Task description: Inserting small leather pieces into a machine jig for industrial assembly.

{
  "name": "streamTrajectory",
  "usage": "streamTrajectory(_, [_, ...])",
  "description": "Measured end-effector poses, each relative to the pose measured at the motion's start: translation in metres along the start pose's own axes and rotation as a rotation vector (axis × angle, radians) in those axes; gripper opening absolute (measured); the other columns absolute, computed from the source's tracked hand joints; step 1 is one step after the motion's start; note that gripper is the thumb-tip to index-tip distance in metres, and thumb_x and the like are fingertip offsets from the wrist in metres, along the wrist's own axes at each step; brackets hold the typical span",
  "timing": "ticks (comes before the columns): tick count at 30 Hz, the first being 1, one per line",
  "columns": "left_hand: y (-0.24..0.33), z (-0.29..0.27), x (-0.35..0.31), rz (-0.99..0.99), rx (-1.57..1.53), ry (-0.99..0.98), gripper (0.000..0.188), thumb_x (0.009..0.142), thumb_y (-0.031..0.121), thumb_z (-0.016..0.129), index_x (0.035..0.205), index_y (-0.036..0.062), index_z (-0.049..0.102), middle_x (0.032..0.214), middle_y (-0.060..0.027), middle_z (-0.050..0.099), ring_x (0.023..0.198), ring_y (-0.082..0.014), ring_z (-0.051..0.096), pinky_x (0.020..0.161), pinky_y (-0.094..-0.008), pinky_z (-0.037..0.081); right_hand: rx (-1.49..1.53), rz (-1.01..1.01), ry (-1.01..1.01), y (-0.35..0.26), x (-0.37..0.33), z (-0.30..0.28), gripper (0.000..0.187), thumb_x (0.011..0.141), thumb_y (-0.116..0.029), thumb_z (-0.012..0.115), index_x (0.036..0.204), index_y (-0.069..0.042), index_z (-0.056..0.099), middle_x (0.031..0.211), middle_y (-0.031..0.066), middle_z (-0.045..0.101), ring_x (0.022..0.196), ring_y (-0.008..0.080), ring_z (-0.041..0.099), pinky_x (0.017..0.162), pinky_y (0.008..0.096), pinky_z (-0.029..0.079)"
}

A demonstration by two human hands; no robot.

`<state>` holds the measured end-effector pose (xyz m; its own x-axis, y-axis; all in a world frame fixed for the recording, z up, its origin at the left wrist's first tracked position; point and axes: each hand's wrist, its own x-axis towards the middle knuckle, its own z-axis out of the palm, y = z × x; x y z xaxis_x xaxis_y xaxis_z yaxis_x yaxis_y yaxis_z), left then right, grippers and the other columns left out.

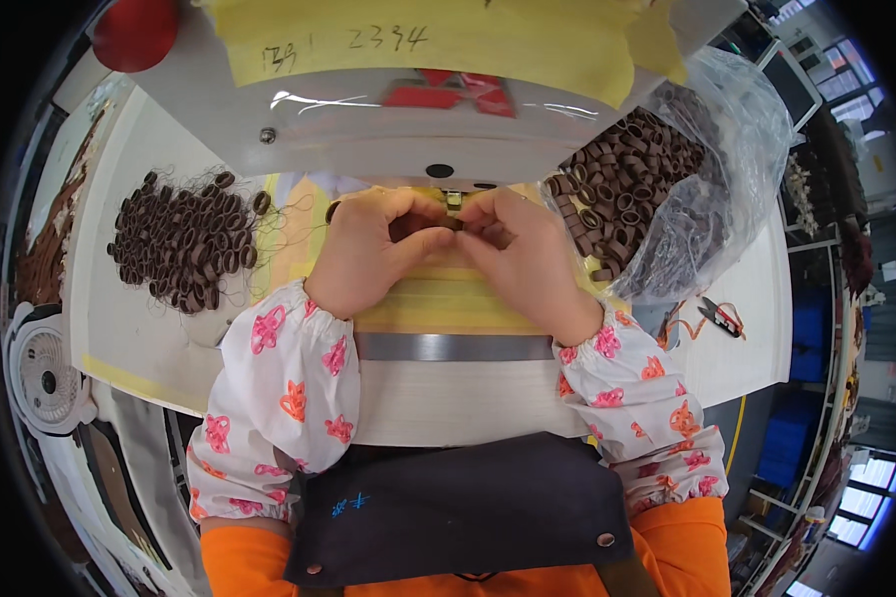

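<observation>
At the sewing machine's (368, 134) needle area, my left hand (360, 254) and my right hand (528, 259) meet with bent, pinching fingers. Between their fingertips is a small brown strap loop (452, 224), mostly hidden by the fingers. Both hands stay just in front of the metal presser foot (454, 199), above the yellow-taped machine bed (418, 313). Beside the back of my left hand a second brown loop (332, 212) shows; whether the hand touches it I cannot tell.
On the white table, a heap of brown loops trailing threads (184, 244) lies left. More brown loops (622, 184) spill from a clear plastic bag (712, 219) at right. Thread snips (722, 317) lie near the right edge. A white fan (48, 380) stands beyond the left edge.
</observation>
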<state>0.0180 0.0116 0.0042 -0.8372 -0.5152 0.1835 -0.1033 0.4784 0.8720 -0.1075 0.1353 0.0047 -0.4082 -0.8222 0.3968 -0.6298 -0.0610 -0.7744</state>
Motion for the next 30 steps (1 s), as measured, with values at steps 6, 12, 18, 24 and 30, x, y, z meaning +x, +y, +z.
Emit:
streamTrajectory(6, [-0.001, 0.007, 0.007, -0.073, 0.077, 0.012, 0.021, 0.080, 0.012, 0.066, 0.093, -0.0034, 0.065, 0.077, -0.0047, 0.066, 0.066, -0.0058, 0.054, 0.060, -0.0208, 0.043, -0.063, -0.002, 0.067, 0.006, 0.007, -0.003, 0.012, 0.070, 0.001, 0.067, 0.079, 0.001, 0.059, 0.073, 0.0153, 0.061, 0.064, 0.0303, 0.059, 0.057, 0.0358, 0.046])
streamTrajectory(12, [-0.005, 0.008, 0.014, -0.168, 0.068, 0.055, 0.023, 0.081, 0.020, 0.068, 0.093, 0.0003, 0.067, 0.075, -0.0016, 0.066, 0.065, -0.0047, 0.054, 0.059, -0.0207, 0.042, -0.103, -0.010, 0.076, 0.008, 0.014, -0.004, 0.007, 0.070, 0.002, 0.064, 0.075, 0.001, 0.058, 0.073, 0.0155, 0.060, 0.068, 0.0331, 0.058, 0.059, 0.0384, 0.045])
streamTrajectory(18, [-0.005, 0.009, 0.016, -0.176, 0.042, 0.091, 0.026, 0.080, 0.026, 0.069, 0.093, 0.0030, 0.068, 0.076, -0.0004, 0.066, 0.066, -0.0052, 0.054, 0.060, -0.0218, 0.042, -0.143, -0.070, 0.078, 0.011, 0.017, -0.003, 0.005, 0.071, 0.002, 0.061, 0.072, 0.002, 0.056, 0.069, 0.0160, 0.057, 0.068, 0.0346, 0.057, 0.059, 0.0402, 0.045])
streamTrajectory(24, [-0.004, 0.010, 0.017, -0.139, 0.086, 0.103, 0.020, 0.080, 0.024, 0.065, 0.086, 0.0048, 0.068, 0.070, -0.0073, 0.064, 0.061, -0.0180, 0.058, 0.059, -0.0284, 0.045, -0.141, -0.071, 0.081, 0.011, 0.019, -0.004, 0.006, 0.071, 0.002, 0.060, 0.071, 0.002, 0.055, 0.068, 0.0174, 0.057, 0.066, 0.0360, 0.056, 0.059, 0.0412, 0.045])
streamTrajectory(30, [-0.011, 0.006, 0.018, -0.136, 0.162, 0.033, 0.024, 0.083, 0.030, 0.060, 0.089, 0.0087, 0.068, 0.069, -0.0069, 0.064, 0.059, -0.0190, 0.057, 0.057, -0.0282, 0.044, -0.168, 0.023, 0.005, 0.008, 0.023, -0.010, 0.006, 0.070, 0.001, 0.062, 0.070, 0.003, 0.056, 0.065, 0.0176, 0.059, 0.060, 0.0330, 0.058, 0.055, 0.0373, 0.045])
